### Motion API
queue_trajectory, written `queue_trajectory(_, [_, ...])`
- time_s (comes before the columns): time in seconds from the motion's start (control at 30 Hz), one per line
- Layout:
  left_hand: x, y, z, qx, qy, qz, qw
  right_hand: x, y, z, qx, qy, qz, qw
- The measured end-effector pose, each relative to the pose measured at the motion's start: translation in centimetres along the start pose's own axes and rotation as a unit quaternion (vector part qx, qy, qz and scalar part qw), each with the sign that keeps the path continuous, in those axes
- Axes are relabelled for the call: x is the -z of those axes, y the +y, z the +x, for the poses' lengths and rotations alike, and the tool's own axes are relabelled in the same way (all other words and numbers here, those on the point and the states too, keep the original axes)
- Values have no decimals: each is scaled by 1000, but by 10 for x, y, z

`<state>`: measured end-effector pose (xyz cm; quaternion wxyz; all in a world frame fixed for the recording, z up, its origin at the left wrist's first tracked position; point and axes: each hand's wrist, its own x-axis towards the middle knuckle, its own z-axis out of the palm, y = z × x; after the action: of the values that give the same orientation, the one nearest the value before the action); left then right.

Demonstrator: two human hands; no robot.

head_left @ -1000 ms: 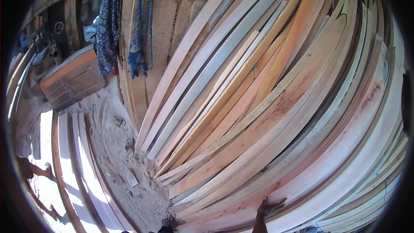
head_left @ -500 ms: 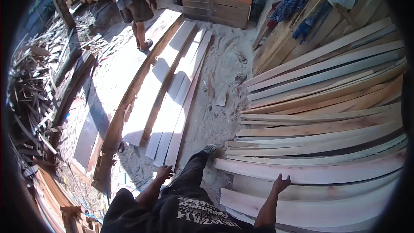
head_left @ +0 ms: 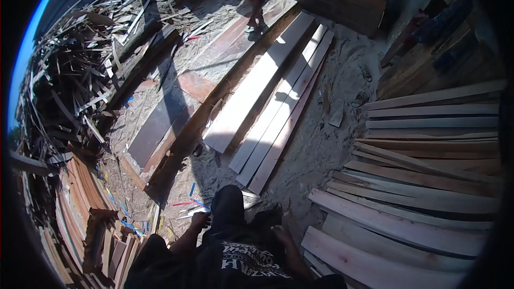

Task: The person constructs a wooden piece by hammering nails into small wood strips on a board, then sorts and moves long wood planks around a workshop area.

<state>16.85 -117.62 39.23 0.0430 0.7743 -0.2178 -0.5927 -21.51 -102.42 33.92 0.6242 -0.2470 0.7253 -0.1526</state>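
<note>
My left hand hangs beside my bent knee, fingers loosely apart, with nothing visible in it. Close by it, thin pale sticks and blue and red strips lie on the ground. My right hand is low at my right side, partly in shade; its fingers look loose and no held thing shows. The hand nearest the stacked boards is the right one, apart from a wide pale board. Ahead of me lie long sawn planks, sunlit in part, beside narrower planks.
A thick rough-edged timber runs along the planks' left. Scrap wood is heaped at far left, with stacked offcuts below. Another person's legs stand at the far end. A wooden panel stands behind; boards spread rightward.
The view has swung left, so the planks and boards sit further right. My right hand has drawn in from over the boards to my side. The left hand stays low.
</note>
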Motion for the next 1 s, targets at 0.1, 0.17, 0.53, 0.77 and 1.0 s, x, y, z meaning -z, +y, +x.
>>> queue_trajectory(0.1, [22,34,56,-95,27,99,990,-4,-11,-6,-56,52,55,996])
queue_trajectory(0.17, [45,42,127,-149,64,211,964,-29,-13,-6,-113,34,-4,993])
queue_trajectory(0.53, [38,159,513,82,-41,-58,994,-273,-80,11,-372,28,-181,910])
queue_trajectory(0.77, [18,228,692,133,12,-292,947,-325,-121,35,-499,-31,-128,857])
queue_trajectory(1.0, [12,236,663,50,-13,-348,936,-370,-119,118,-477,-120,73,867])
